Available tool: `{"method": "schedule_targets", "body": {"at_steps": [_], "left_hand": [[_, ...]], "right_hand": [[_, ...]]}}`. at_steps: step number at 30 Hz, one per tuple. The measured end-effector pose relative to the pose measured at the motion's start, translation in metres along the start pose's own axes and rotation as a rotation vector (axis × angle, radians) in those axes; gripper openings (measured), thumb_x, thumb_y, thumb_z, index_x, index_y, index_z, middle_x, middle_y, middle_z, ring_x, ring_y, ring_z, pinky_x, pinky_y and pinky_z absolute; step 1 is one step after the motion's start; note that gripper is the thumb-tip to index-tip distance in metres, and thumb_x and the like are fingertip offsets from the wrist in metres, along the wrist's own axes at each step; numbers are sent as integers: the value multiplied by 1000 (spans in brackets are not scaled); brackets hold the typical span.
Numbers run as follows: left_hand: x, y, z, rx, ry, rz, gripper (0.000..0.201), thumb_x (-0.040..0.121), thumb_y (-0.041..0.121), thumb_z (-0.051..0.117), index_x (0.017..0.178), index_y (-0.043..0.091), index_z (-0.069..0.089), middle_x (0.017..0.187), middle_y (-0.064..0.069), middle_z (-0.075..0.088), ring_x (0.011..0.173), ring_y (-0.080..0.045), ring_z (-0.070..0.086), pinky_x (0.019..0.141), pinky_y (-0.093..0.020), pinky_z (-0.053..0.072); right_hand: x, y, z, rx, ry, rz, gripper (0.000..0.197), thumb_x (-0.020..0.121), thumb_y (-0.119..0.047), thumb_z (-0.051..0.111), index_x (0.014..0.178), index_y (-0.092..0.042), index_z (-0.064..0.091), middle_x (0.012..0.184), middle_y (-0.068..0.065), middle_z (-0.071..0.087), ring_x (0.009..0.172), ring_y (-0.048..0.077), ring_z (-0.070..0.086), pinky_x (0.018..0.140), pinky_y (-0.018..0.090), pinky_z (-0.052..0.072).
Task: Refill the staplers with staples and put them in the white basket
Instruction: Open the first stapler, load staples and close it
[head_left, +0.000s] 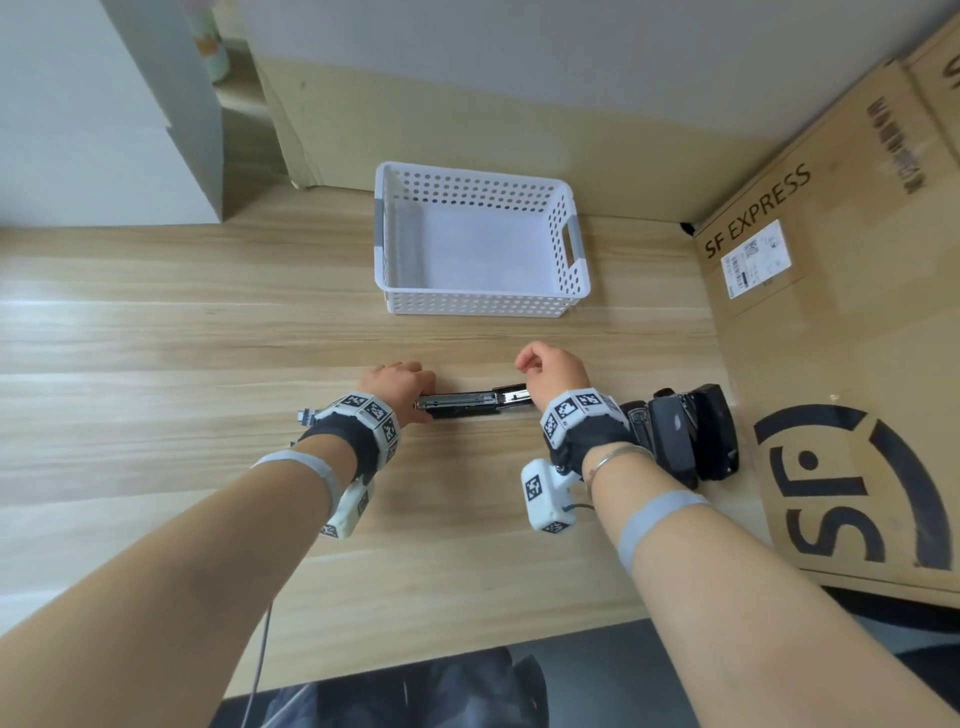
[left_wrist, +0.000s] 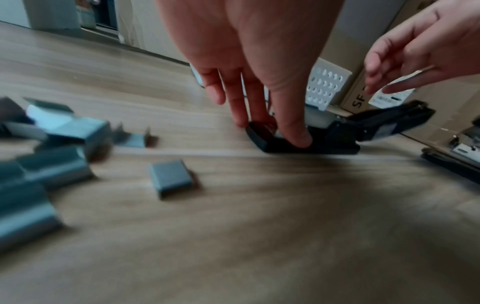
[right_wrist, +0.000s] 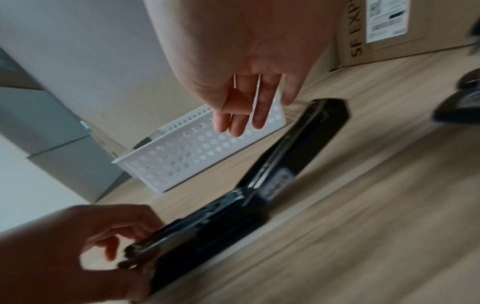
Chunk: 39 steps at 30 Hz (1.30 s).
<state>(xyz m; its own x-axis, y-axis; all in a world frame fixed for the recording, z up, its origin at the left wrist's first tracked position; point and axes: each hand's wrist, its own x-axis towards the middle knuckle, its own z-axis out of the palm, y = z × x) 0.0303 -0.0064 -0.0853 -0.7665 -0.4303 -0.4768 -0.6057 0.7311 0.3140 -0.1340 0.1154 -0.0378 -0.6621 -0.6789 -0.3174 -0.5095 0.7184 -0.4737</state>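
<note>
A black stapler (head_left: 467, 405) lies opened out flat on the wooden table (head_left: 208, 338), its metal staple channel facing up. My left hand (head_left: 408, 387) pinches its left end between thumb and fingers (left_wrist: 298, 137). My right hand (head_left: 535, 364) hovers just above the hinged lid (right_wrist: 298, 148) with fingers hanging loosely (right_wrist: 244, 123) and nothing in them. The white perforated basket (head_left: 480, 306) stands empty behind the stapler. Loose grey staple strips (left_wrist: 168, 179) lie on the table beside my left wrist, blurred.
Several more black staplers (head_left: 685, 436) are bunched at the right, behind my right wrist. A large SF Express cardboard box (head_left: 841, 322) walls off the table's right side. A grey box (head_left: 104, 130) stands at the back left.
</note>
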Motion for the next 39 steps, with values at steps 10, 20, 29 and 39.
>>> {"method": "schedule_targets", "body": {"at_steps": [10,20,29,39], "left_hand": [[-35,-71,-27,-67,-27,-76,30,80,25,68,109,21,62,113,-2,62,105,-22,54,90,-31,43],[-43,-76,-10,50,-65,-21,19,85,16,55,100,23,65,105,2,63,106,-21,53,83,-28,40],[-38,-72,-16,-30,-76,-15,16,85,13,52,98,13,62,106,-9,65,99,-28,59,82,-34,48],[-36,-66,-18,-70,-10,-9,16,90,18,51,103,13,59,107,-8,63,100,-27,58,83,-32,45]], "right_hand": [[-4,-44,29,-9,-122,-116,35,88,6,38,90,-13,68,98,4,68,82,20,60,74,28,51],[-12,-55,51,-21,-171,-111,35,85,8,39,87,-12,68,89,3,65,81,15,54,71,21,40],[-21,-55,53,-30,-162,-60,36,86,6,38,90,-13,68,99,7,69,80,18,56,74,25,48],[-16,-63,59,-18,-210,-107,33,86,5,41,93,-11,68,102,6,71,94,23,64,77,24,46]]}}
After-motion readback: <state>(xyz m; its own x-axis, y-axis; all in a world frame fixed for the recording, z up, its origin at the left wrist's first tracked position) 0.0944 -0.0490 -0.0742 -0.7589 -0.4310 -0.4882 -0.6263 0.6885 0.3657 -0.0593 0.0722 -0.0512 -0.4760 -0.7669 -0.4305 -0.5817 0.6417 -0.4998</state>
